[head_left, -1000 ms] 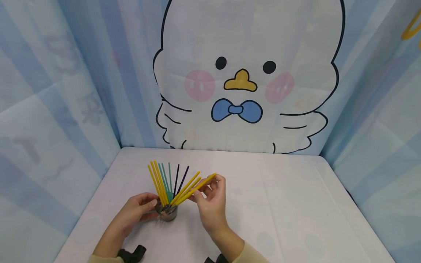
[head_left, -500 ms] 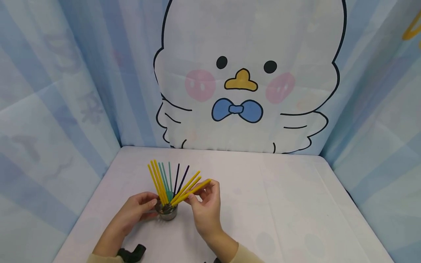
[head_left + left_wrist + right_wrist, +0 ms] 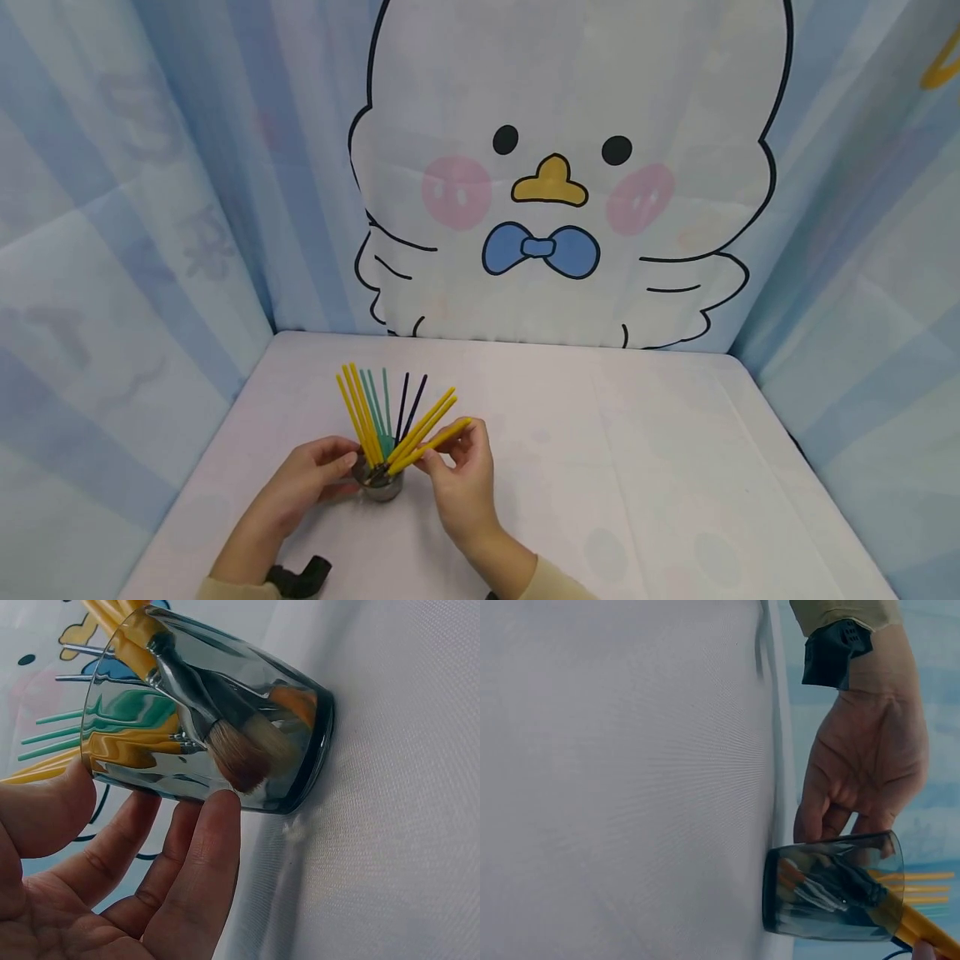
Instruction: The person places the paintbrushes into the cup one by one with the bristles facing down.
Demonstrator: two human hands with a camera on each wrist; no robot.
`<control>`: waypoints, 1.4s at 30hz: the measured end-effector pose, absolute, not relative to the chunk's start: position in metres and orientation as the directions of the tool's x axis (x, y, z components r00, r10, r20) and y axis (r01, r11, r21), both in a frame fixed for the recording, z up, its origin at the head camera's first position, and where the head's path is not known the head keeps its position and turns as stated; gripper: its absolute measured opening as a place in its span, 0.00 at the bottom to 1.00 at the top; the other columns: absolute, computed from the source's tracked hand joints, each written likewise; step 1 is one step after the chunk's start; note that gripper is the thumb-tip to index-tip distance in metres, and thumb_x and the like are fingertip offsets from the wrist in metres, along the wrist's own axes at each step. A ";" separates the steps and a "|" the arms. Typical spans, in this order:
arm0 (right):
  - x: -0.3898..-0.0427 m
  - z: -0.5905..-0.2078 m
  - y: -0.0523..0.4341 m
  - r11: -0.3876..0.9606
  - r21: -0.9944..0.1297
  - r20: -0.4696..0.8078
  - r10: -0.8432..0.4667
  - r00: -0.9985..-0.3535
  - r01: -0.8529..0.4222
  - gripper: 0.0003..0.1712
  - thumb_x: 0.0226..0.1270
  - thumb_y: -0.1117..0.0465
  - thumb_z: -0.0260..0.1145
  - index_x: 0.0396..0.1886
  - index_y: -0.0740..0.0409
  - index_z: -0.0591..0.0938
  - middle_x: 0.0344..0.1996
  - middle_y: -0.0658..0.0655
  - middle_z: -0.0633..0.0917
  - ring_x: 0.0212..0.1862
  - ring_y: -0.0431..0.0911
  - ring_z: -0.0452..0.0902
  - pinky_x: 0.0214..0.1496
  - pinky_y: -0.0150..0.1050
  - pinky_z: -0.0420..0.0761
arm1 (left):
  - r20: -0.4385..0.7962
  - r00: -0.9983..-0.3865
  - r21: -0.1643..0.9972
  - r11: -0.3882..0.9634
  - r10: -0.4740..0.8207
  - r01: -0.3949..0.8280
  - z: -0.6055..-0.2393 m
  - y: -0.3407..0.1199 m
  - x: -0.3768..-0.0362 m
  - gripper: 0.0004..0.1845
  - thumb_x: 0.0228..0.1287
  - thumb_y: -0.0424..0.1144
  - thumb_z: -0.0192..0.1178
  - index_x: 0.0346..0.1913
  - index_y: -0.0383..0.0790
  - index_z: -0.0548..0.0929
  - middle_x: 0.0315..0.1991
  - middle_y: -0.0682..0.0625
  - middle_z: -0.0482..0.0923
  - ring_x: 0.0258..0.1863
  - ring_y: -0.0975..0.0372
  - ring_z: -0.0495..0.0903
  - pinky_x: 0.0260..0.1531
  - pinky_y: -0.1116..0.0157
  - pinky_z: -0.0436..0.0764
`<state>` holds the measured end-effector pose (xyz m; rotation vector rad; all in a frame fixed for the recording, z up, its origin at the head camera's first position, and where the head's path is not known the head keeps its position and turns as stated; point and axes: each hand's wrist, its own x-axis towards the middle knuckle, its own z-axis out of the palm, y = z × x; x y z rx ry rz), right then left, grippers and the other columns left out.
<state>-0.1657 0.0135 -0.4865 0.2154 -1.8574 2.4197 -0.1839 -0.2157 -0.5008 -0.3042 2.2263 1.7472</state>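
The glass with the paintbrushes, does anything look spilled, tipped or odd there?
Nothing stands out. The glass stands upright on the table, gripped by the left hand; the brushes sit bristles down, and the right hand pinches one yellow brush.

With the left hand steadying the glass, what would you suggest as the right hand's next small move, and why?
Probably ease the yellow brush further down into the glass. The right hand pinches its handle, which slants toward the rim, while the left hand holds the glass on the table; the other brushes stand bristles down.
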 end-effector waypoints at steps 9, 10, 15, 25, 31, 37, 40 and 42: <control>-0.169 -0.489 0.015 -0.159 -0.982 0.110 -0.032 -0.993 -0.104 0.20 0.69 0.81 0.65 0.54 0.66 0.69 0.51 0.75 0.77 0.50 0.51 0.83 0.50 0.43 0.94 | -0.355 -0.935 0.907 0.247 0.015 -0.340 -0.499 -0.216 -0.182 0.17 0.82 0.36 0.60 0.63 0.28 0.81 0.61 0.35 0.84 0.51 0.57 0.87 0.53 0.53 0.93; -0.169 -0.490 0.015 -0.152 -0.984 0.103 -0.032 -0.994 -0.097 0.20 0.68 0.81 0.65 0.54 0.65 0.70 0.51 0.73 0.77 0.50 0.51 0.83 0.50 0.43 0.94 | -0.353 -0.935 0.908 0.249 0.016 -0.338 -0.500 -0.216 -0.182 0.17 0.82 0.36 0.60 0.63 0.28 0.81 0.60 0.36 0.84 0.52 0.56 0.87 0.53 0.53 0.93; -0.166 -0.493 0.017 -0.128 -0.990 0.071 -0.026 -0.997 -0.067 0.22 0.66 0.82 0.65 0.54 0.64 0.71 0.47 0.64 0.79 0.48 0.50 0.84 0.47 0.43 0.95 | -0.347 -0.938 0.909 0.253 0.019 -0.331 -0.501 -0.215 -0.182 0.17 0.82 0.37 0.60 0.63 0.28 0.81 0.60 0.36 0.84 0.52 0.56 0.87 0.53 0.52 0.93; -0.163 -0.495 0.024 -0.152 -0.988 0.038 -0.026 -0.999 -0.034 0.21 0.67 0.82 0.62 0.55 0.64 0.72 0.49 0.66 0.79 0.50 0.55 0.85 0.47 0.44 0.95 | -0.351 -0.936 0.907 0.257 0.021 -0.335 -0.497 -0.216 -0.181 0.16 0.82 0.36 0.59 0.62 0.28 0.81 0.60 0.35 0.83 0.51 0.56 0.86 0.52 0.52 0.93; -0.167 -0.495 0.036 -0.237 -0.971 0.018 -0.112 -0.994 0.009 0.28 0.67 0.81 0.60 0.66 0.66 0.72 0.57 0.70 0.81 0.51 0.52 0.88 0.50 0.48 0.95 | -0.372 -0.928 0.898 0.260 0.013 -0.356 -0.494 -0.217 -0.181 0.17 0.82 0.37 0.60 0.62 0.28 0.81 0.60 0.35 0.83 0.53 0.54 0.85 0.52 0.54 0.93; -0.169 -0.493 0.052 -0.214 -0.977 0.024 -0.136 -0.990 0.006 0.31 0.72 0.78 0.60 0.73 0.64 0.71 0.65 0.75 0.79 0.59 0.60 0.87 0.56 0.45 0.93 | -0.401 -0.916 0.879 0.277 -0.008 -0.387 -0.493 -0.220 -0.180 0.17 0.84 0.40 0.57 0.62 0.29 0.81 0.58 0.37 0.84 0.51 0.56 0.85 0.50 0.55 0.93; -0.168 -0.493 0.062 -0.146 -0.988 0.069 -0.136 -0.988 -0.049 0.31 0.74 0.76 0.61 0.74 0.63 0.72 0.65 0.72 0.82 0.64 0.65 0.85 0.61 0.39 0.90 | -0.400 -0.916 0.871 0.300 -0.027 -0.389 -0.492 -0.222 -0.179 0.19 0.86 0.42 0.54 0.63 0.29 0.81 0.58 0.37 0.84 0.51 0.56 0.85 0.50 0.56 0.94; -0.168 -0.493 0.069 -0.094 -0.991 0.106 -0.136 -0.985 -0.093 0.31 0.74 0.74 0.61 0.75 0.62 0.73 0.65 0.69 0.84 0.67 0.65 0.83 0.66 0.35 0.87 | -0.386 -0.921 0.870 0.314 -0.043 -0.379 -0.491 -0.225 -0.178 0.20 0.87 0.42 0.51 0.63 0.29 0.81 0.59 0.36 0.84 0.52 0.55 0.85 0.50 0.57 0.94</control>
